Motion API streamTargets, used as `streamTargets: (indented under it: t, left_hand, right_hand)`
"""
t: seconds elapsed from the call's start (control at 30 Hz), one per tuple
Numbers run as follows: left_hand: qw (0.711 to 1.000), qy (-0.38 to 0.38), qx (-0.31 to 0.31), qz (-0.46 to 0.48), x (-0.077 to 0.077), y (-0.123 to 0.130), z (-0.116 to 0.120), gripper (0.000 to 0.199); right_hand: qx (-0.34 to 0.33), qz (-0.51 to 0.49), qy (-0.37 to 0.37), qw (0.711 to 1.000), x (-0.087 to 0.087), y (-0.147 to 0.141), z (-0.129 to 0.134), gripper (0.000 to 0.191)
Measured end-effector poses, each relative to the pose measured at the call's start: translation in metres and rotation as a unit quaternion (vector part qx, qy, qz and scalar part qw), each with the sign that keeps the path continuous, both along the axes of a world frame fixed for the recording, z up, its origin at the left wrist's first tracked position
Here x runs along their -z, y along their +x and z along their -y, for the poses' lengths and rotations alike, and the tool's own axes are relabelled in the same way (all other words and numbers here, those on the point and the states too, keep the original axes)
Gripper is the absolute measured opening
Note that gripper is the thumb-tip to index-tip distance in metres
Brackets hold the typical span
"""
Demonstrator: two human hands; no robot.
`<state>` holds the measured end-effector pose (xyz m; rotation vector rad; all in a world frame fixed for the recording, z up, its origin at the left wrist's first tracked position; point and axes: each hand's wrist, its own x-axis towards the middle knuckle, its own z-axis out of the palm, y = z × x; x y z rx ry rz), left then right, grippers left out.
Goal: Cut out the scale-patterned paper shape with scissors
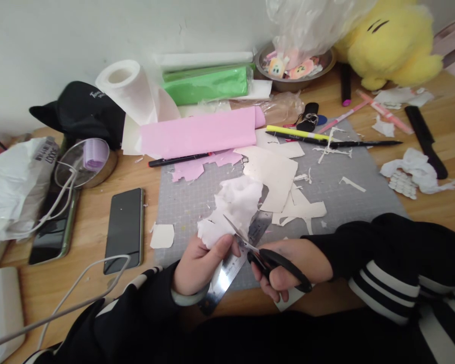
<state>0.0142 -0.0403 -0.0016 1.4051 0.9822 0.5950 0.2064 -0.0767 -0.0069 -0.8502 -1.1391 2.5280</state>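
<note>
Head cam, wearer's POV: faces fwd + down, desk (89,227) close below, wall (212,25) bkgd up top.

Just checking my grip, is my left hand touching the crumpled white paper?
Touching. The head view shows the left hand gripping the crumpled white paper at its lower edge, thumb on top.

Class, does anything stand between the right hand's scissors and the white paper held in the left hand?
Nothing visible does. The scissors in the right hand have their blades at the white paper in the left hand; the metal ruler lies below, not between.
</note>
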Motion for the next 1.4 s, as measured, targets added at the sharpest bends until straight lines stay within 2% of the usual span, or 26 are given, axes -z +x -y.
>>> streamTargets:
  t: [0.17,0.37,0.5,0.6,0.7,0.73,0.93,1.07,1.27,1.4]
  left_hand:
    - [1.0,0.01,0.012,-0.007,-0.004,0.0,0.0,0.043]
    - [1.0,-0.005,0.008,0.002,-0.002,-0.001,0.001,0.043]
    - [1.0,-0.024,0.004,0.013,-0.002,0.0,0.001,0.044]
    - [0.999,-0.04,-0.018,0.013,-0.002,0.001,0.002,0.045]
    - [0.999,-0.037,-0.033,0.012,-0.003,0.001,0.003,0.047]
    - [0.999,-0.033,-0.035,0.01,-0.003,0.001,0.003,0.047]
    - [1.0,-0.014,-0.008,0.003,-0.003,0.001,0.002,0.046]
    - [1.0,-0.008,0.013,0.004,-0.004,0.001,0.001,0.044]
    - [1.0,-0.012,0.016,0.013,-0.005,0.001,0.0,0.042]
    - [1.0,-0.017,0.014,0.006,-0.002,-0.001,0.0,0.047]
  right_hand:
    - [-0.006,0.053,-0.036,0.998,0.0,0.001,0.002,0.059]
    - [0.009,0.049,-0.029,0.998,0.003,0.0,0.002,0.052]
    - [0.004,0.047,-0.016,0.999,0.002,-0.002,0.001,0.058]
    - [0.013,0.003,0.02,1.0,0.006,-0.002,0.0,0.066]
    - [-0.031,-0.04,0.008,0.999,0.01,-0.002,-0.002,0.076]
    - [-0.026,-0.035,0.011,0.999,0.01,-0.002,-0.002,0.078]
    - [-0.006,-0.002,0.015,1.0,0.003,-0.001,0.001,0.07]
    - [0.003,0.021,-0.004,1.0,0.004,0.0,0.004,0.065]
    - [0.0,0.043,-0.016,0.999,0.003,0.001,0.0,0.054]
    - [0.008,0.032,-0.013,0.999,0.004,-0.001,-0.001,0.051]
